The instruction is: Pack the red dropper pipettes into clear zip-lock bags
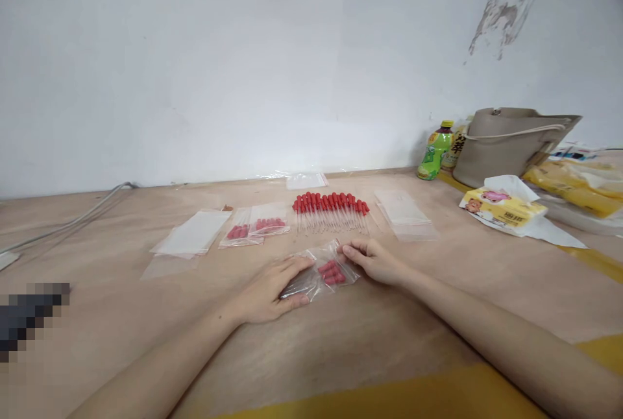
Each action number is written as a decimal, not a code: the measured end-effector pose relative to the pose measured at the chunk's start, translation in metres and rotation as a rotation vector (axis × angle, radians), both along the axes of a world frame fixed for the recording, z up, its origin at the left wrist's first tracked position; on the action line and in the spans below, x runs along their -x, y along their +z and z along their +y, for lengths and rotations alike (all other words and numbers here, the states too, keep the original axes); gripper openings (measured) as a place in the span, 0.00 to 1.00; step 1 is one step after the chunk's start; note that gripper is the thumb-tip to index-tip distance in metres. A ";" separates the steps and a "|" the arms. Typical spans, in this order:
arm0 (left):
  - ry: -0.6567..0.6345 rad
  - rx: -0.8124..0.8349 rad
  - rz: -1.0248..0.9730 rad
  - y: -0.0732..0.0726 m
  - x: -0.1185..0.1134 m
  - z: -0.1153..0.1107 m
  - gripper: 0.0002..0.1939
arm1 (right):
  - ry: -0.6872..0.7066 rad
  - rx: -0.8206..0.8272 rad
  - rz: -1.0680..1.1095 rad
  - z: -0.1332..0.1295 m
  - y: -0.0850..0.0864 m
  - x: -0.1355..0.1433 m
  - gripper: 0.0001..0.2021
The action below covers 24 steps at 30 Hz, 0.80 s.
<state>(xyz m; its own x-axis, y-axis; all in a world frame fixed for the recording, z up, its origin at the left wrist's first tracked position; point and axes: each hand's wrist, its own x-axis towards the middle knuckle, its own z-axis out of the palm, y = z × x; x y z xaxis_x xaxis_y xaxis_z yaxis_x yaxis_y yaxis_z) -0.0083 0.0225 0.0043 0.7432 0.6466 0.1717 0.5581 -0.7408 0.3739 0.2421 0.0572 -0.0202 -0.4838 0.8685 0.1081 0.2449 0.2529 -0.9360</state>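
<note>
- A left hand (267,290) rests at the left side of a clear zip bag (316,283), its thumb and fingers apart, thumb at the near edge and fingers at the far one.
- A right hand (376,262) pinches the bag's far right corner, thumb and forefinger together on the plastic.
- The bag lies between the two hands on the tabletop (389,354), red rubber bulbs (332,272) gathered in its right half, nearer the right hand's fingertips than the left's.
- Just beyond the bag, a row of droppers (331,203) lies side by side, red tops pointing far and clear stems pointing near.
- Far and left of the left hand, two bags of red pieces (253,227) lie flat and overlapping, left of the droppers.
- Farther left, a fanned stack of flat bags (197,234) covers part of the table; a second stack (405,213) lies right of the droppers.
- Against the wall (219,69), another flat bag (306,180) lies beyond the row.
- At far right, a green bottle (435,154) with a yellow cap stands beside a gray-beige handbag (503,150), with a yellow tissue pack (506,209) in front of the handbag.
- At left, a gray cable (80,219) runs across the tabletop toward the wall.
</note>
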 end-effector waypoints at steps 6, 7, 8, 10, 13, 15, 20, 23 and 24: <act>0.002 0.004 0.050 -0.004 0.002 0.002 0.27 | -0.095 0.215 0.247 -0.001 0.002 0.002 0.30; 0.000 0.005 0.056 -0.005 0.002 0.003 0.26 | -0.158 0.201 0.258 0.000 0.002 0.001 0.30; -0.004 0.007 0.056 -0.005 0.003 0.003 0.26 | -0.241 0.175 0.248 0.003 0.002 -0.002 0.27; -0.013 0.010 0.037 -0.005 0.002 0.003 0.25 | -0.429 0.067 0.158 0.014 0.001 -0.010 0.20; -0.024 0.018 -0.011 -0.005 0.002 0.003 0.23 | -0.698 -0.228 -0.160 0.040 0.001 -0.031 0.10; -0.024 0.023 -0.028 -0.006 0.002 0.004 0.22 | -0.787 -0.348 -0.414 0.059 0.003 -0.044 0.08; -0.036 0.041 -0.014 -0.007 0.004 0.004 0.23 | -0.791 -0.192 -0.815 0.093 0.014 -0.050 0.16; -0.034 0.039 -0.014 -0.006 0.004 0.003 0.23 | -0.749 -0.090 -0.887 0.101 0.017 -0.042 0.19; -0.032 0.035 -0.013 -0.005 0.004 0.003 0.23 | -0.740 -0.079 -0.884 0.102 0.018 -0.040 0.20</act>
<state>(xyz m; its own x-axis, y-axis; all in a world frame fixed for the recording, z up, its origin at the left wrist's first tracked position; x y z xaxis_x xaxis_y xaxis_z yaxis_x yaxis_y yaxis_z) -0.0121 0.0256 -0.0009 0.7616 0.6283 0.1586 0.5294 -0.7444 0.4069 0.2825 0.1592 -0.0026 0.2065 0.9771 0.0519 0.9196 -0.1757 -0.3515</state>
